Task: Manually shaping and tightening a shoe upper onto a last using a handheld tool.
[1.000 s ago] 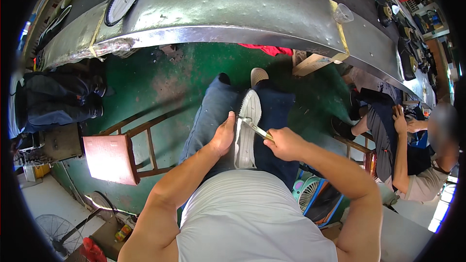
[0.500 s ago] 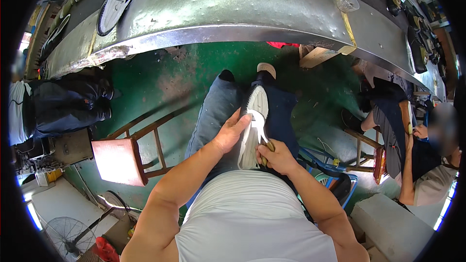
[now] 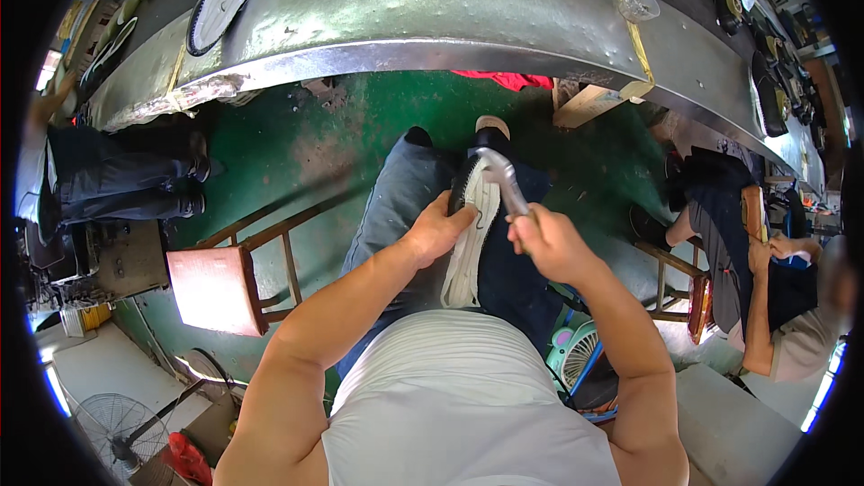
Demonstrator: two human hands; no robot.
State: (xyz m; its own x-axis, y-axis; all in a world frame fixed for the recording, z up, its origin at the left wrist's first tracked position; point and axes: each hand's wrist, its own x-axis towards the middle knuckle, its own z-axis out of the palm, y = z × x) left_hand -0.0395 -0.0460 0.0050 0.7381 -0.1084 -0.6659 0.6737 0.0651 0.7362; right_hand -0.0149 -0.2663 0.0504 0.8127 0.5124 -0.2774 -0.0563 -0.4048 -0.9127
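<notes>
Across my thighs lies a long shoe piece (image 3: 465, 256) with a white, lined face and a dark edge near its far end. My left hand (image 3: 441, 232) grips its left side, the thumb resting on the white face. Closed around the handle of a hammer (image 3: 508, 184) is my right hand (image 3: 551, 241), just right of the shoe piece. The hammer's curved metal head is over the far part of the white face; whether it touches cannot be made out.
Ahead runs a metal-covered bench (image 3: 396, 13) with another white shoe piece (image 3: 222, 2) and a clear cup (image 3: 639, 2). A wooden stool (image 3: 220, 288) stands left, a green fan (image 3: 573, 351) right. A seated person (image 3: 792, 306) works at right; another person's legs (image 3: 126, 171) are at left.
My right hand has moved up and right from the near end of the shoe piece, raising the hammer. The shoe piece has turned and shifted in my left hand.
</notes>
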